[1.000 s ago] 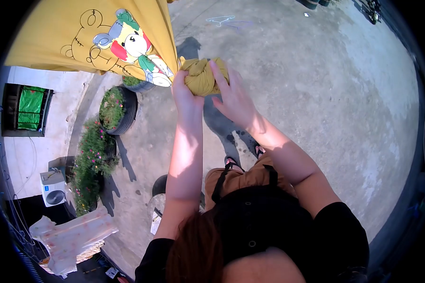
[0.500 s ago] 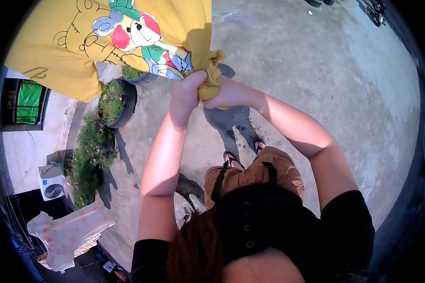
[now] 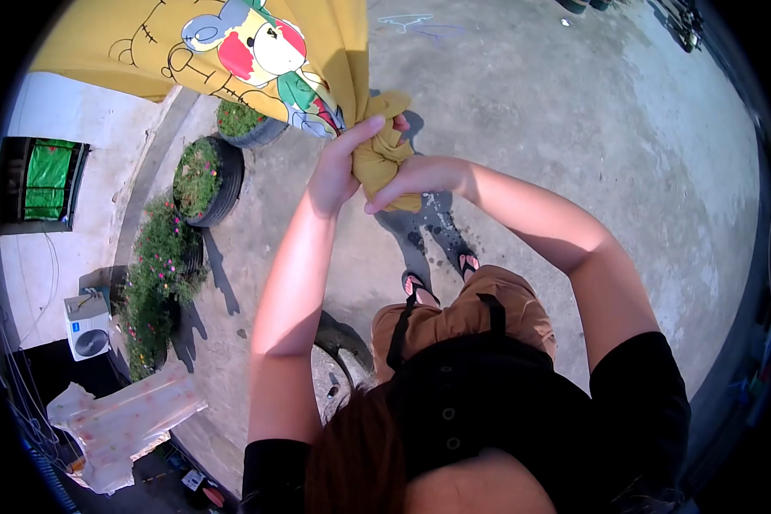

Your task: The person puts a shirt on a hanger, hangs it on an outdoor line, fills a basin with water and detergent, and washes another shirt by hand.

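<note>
A yellow shirt (image 3: 171, 43) with a printed colourful bear and outlined bears fills the upper left of the head view. Its near end is bunched into a twisted bundle between my hands. My left hand (image 3: 338, 171) grips the bundle from the left, thumb stretched along the cloth. On the other side, my right hand (image 3: 415, 176) holds the lower part of the same bundle, its thumb pointing down to the left. Folds of cloth cover some fingers of both hands. The shirt's upper end lies outside the view.
Flowering plants (image 3: 158, 265) grow along the left, some in tyre planters (image 3: 223, 184). Beyond them are a white wall, an air-conditioner unit (image 3: 88, 325) and a hanging pale cloth (image 3: 128, 420). Dark wet spots (image 3: 441, 231) mark the concrete ground (image 3: 574, 128) near my sandalled feet.
The twisted bundle looks looser and larger, and both hands' grips have opened somewhat around it. The shirt's left side has swung up, uncovering more wall and planters.
</note>
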Action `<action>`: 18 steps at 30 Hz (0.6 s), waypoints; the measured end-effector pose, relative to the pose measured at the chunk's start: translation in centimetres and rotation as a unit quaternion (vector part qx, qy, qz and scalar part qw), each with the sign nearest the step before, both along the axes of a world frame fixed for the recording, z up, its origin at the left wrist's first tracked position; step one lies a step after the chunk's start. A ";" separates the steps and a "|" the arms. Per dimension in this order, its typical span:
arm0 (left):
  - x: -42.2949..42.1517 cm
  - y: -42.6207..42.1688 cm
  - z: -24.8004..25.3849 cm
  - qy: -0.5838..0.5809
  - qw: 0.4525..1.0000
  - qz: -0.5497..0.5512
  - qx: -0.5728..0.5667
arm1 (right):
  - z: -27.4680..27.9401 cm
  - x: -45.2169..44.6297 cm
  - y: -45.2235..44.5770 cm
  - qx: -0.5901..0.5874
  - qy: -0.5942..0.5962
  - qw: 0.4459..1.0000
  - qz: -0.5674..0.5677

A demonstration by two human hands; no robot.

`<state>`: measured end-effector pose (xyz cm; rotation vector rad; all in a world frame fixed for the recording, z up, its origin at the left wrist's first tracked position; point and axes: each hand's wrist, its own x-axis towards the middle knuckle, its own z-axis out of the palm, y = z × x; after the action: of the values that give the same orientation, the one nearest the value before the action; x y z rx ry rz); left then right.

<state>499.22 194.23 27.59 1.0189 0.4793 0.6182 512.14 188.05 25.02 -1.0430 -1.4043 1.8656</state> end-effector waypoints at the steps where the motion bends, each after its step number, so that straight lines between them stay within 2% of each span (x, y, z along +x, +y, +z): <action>1: 0.4 -0.5 0.5 0.010 1.000 0.027 0.011 | -0.4 -0.1 0.2 0.019 -0.004 1.000 0.006; 3: 0.6 -1.1 1.3 0.023 0.999 0.046 0.012 | -1.7 -0.2 0.9 0.058 -0.012 0.998 0.017; 6: 0.3 -0.8 1.0 0.023 0.999 0.027 -0.008 | -2.4 -0.6 0.9 0.052 0.073 0.996 -0.005; 9: -0.3 0.3 -1.0 0.035 0.999 0.029 -0.018 | -4.2 -2.3 1.0 0.103 0.164 0.977 -0.093; 12: -0.5 0.0 -0.4 0.064 0.997 0.041 -0.032 | -3.4 -2.4 0.2 0.062 0.099 0.990 -0.080; 18: -0.5 0.8 -1.0 0.073 0.996 0.023 -0.040 | -4.8 -3.5 0.1 0.012 0.103 0.990 -0.091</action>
<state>498.67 194.99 26.54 0.9828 0.6533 0.5636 508.68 188.16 20.17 -0.9052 -1.1713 1.7635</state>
